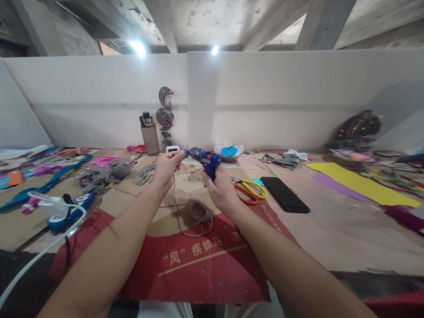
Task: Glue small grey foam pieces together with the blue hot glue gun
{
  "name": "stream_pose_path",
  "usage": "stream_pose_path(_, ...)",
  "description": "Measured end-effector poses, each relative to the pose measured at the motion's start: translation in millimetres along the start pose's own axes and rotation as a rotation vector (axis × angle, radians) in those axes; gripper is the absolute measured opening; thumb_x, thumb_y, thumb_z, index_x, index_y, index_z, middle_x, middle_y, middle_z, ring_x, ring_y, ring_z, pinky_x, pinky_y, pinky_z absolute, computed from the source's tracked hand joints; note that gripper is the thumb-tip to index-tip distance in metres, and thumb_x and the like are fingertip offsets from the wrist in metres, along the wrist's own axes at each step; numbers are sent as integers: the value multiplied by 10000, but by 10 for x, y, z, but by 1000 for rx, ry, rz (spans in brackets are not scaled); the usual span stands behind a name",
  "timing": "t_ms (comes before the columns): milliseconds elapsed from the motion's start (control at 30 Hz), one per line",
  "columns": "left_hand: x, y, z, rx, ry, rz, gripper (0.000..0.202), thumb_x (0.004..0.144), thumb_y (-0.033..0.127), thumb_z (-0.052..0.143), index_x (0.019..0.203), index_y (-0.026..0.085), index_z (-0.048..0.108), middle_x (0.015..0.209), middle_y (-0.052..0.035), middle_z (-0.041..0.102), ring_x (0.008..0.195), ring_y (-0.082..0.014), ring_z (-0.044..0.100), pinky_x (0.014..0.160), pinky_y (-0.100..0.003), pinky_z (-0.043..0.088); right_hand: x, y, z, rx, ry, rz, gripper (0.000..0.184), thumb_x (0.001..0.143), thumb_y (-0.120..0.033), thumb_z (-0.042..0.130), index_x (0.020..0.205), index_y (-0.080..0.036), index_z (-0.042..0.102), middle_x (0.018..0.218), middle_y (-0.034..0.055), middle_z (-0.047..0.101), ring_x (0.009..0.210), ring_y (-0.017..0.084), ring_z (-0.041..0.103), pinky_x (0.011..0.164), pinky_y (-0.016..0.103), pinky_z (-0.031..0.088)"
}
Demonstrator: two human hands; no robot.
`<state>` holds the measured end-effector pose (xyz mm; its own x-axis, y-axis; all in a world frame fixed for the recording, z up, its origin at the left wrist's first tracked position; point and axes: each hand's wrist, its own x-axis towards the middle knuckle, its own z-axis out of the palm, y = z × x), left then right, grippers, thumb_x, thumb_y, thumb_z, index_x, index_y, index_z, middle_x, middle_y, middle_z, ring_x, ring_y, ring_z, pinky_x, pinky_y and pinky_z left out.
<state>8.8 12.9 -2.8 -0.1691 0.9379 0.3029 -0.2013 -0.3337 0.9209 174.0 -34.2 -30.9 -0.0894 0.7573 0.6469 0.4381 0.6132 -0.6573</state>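
My right hand (219,187) is wrapped round the grip of a blue glue gun (209,162), its nozzle pointing left. At that nozzle, the fingertips of my left hand (168,165) are pinched together. A thin grey cord (176,207) runs down from my left fingers to a loose coil (199,212) on the board. Something small and dark shows between fingertips and nozzle, too small to name. Under both forearms lies a red and tan cardboard sheet (198,282). Scissors with orange and yellow handles (251,191) rest right of my right hand.
A black phone (285,194) lies to the right, near yellow sheet material (361,183). On the left are a blue power strip (71,212) with a white cable and grey pieces with pink dots (104,174). A bottle (150,137) stands against the white partition (99,97).
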Motion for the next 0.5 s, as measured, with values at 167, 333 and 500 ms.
stream_pose_path(167,-10,5,6,-10,3,7,265,555,334,771,653,133,628,518,39,445,457,-48,320,419,-200,179,-1,-31,-12,0,-4,10,171,846,-291,454,969,-192,518,918,103,617,915,255,579,790,388,450)
stream_pose_path(333,-22,14,12,-7,-5,2,288,560,357,769,654,126,625,517,44,438,456,-40,314,426,-193,180,1,-32,-3,-5,4,-1,165,830,-270,469,961,-184,520,926,107,624,919,255,578,781,382,451)
stream_pose_path(500,-5,6,-2,11,-1,6,280,565,349,766,665,123,633,528,42,452,456,-37,317,427,-195,181,8,-10,10,13,20,1,164,832,-276,466,960,-194,525,917,98,630,891,243,584,764,373,459)
